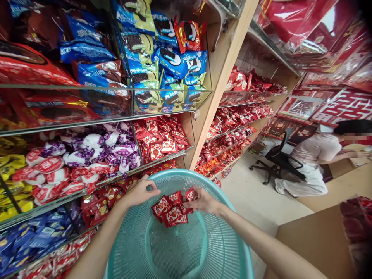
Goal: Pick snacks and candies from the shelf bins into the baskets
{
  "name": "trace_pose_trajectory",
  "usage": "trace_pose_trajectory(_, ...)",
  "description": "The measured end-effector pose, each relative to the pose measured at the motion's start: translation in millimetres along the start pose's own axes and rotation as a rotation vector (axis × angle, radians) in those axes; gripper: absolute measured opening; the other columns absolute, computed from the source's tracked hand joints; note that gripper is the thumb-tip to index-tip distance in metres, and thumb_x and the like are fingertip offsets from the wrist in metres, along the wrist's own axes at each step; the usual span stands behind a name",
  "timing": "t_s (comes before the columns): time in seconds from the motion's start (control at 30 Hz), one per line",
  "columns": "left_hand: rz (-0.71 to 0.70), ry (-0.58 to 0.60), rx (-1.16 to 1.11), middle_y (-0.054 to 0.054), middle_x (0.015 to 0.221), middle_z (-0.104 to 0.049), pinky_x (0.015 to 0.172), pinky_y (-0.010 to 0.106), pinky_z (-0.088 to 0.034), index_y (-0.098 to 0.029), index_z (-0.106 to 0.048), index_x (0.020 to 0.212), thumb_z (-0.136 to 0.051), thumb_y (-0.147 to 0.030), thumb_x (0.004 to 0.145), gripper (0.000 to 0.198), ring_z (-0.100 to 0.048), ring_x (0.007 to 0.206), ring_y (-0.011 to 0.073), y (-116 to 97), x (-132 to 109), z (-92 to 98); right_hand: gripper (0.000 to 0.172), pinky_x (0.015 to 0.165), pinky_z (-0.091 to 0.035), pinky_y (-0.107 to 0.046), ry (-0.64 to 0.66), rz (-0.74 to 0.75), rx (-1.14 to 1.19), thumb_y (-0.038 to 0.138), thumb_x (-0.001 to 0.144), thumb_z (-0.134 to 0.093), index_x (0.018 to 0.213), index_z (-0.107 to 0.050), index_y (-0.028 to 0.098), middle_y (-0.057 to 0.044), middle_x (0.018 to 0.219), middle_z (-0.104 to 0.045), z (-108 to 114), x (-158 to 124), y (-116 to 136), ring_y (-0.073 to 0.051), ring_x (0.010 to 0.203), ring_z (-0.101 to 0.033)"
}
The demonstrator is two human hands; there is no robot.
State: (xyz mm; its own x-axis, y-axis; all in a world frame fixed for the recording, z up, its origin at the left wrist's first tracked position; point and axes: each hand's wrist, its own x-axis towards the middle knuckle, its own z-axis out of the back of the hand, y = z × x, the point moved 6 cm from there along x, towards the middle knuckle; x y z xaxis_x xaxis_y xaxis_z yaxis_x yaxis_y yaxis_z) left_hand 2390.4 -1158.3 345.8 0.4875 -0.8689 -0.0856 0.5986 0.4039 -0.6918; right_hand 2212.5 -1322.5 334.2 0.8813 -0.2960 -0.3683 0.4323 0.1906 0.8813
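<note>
A round teal plastic basket [232, 240] fills the lower middle of the view, its mesh floor bare. Over its far side my right hand [203, 200] is closed on a bunch of small red candy packets [171, 211], which hang just above the basket's inside. My left hand [139, 192] rests on the basket's far rim with its fingers pinched together; what they hold, if anything, I cannot make out. Both forearms reach in from the bottom.
Glass-fronted shelves [162, 157] at left hold blue biscuit packs, purple and white sweets, and red candy packets [162, 139]. More red goods line shelves down the aisle. A person [312, 162] crouches by an office chair [279, 159]. A cardboard box [316, 240] stands at lower right.
</note>
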Motion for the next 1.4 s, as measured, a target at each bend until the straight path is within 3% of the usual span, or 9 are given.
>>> trace_pose_trajectory(0.1,-0.008,-0.004,0.002,-0.001,0.086,-0.044,0.084,0.030,-0.042,-0.022,-0.064,0.078,-0.055,-0.055,0.075,0.034,-0.055,0.089,0.0191,-0.6,0.7,0.3,0.043,0.051,-0.048,-0.020,0.074,-0.070,0.286,0.039,0.061,-0.078,0.088,-0.052,0.018,0.003,0.067,-0.063,-5.2,-2.1,0.0,-0.010,0.055,-0.059)
trace_pose_trajectory(0.3,-0.013,-0.005,0.008,-0.001,0.086,-0.045,0.085,0.030,-0.041,-0.023,-0.064,0.077,-0.055,-0.055,0.075,0.033,-0.055,0.091,0.0193,2.2,1.9,-0.9,0.046,0.069,-0.056,-0.023,-0.041,-0.138,0.624,0.032,0.060,-0.082,0.092,-0.051,0.020,0.002,0.083,-0.067,2.1,-5.4,5.2,-0.012,0.072,-0.068)
trace_pose_trajectory(0.4,-0.009,-0.006,0.008,-0.001,0.087,-0.046,0.086,0.030,-0.041,-0.023,-0.064,0.078,-0.055,-0.055,0.075,0.033,-0.055,0.093,0.0199,3.0,1.8,-1.1,0.042,0.052,-0.052,-0.018,-0.135,-0.183,0.603,0.035,0.063,-0.079,0.088,-0.049,0.021,0.005,0.070,-0.064,3.9,-7.2,0.7,-0.009,0.056,-0.063)
trace_pose_trajectory(0.5,-0.010,-0.008,0.011,-0.001,0.087,-0.046,0.086,0.030,-0.041,-0.024,-0.064,0.078,-0.055,-0.055,0.074,0.033,-0.055,0.092,0.0197,2.6,1.8,-1.1,0.037,0.037,-0.037,-0.013,-0.175,-0.242,0.566,0.038,0.065,-0.077,0.079,-0.047,0.021,0.010,0.050,-0.052,-0.6,-9.0,-8.9,-0.005,0.040,-0.049)
trace_pose_trajectory(0.7,0.000,-0.010,0.032,-0.001,0.086,-0.046,0.082,0.029,-0.042,-0.024,-0.064,0.077,-0.055,-0.054,0.074,0.032,-0.055,0.087,0.0187,1.8,1.5,-0.5,0.040,0.035,-0.024,-0.013,-0.108,-0.239,0.530,0.040,0.058,-0.081,0.074,-0.051,0.018,0.010,0.049,-0.049,-14.6,-6.2,-19.9,-0.002,0.037,-0.037)
trace_pose_trajectory(1.07,-0.003,-0.008,0.032,0.000,0.089,-0.047,0.086,0.031,-0.042,-0.023,-0.064,0.078,-0.054,-0.055,0.075,0.034,-0.055,0.095,0.0209,0.8,0.8,0.2,0.030,0.052,-0.054,-0.022,-0.068,-0.422,0.519,0.032,0.074,-0.069,0.094,-0.052,0.017,-0.001,0.073,-0.066,-32.9,0.7,-43.2,-0.012,0.057,-0.065)
trace_pose_trajectory(1.4,0.001,-0.029,0.023,-0.001,0.086,-0.046,0.085,0.031,-0.043,-0.024,-0.065,0.077,-0.054,-0.055,0.074,0.033,-0.055,0.089,0.0197,0.7,0.2,1.3,0.025,0.049,-0.053,-0.020,-0.151,-0.445,0.452,0.036,0.080,-0.063,0.093,-0.052,0.018,-0.003,0.077,-0.067,-17.3,-15.4,-47.4,-0.011,0.053,-0.064)
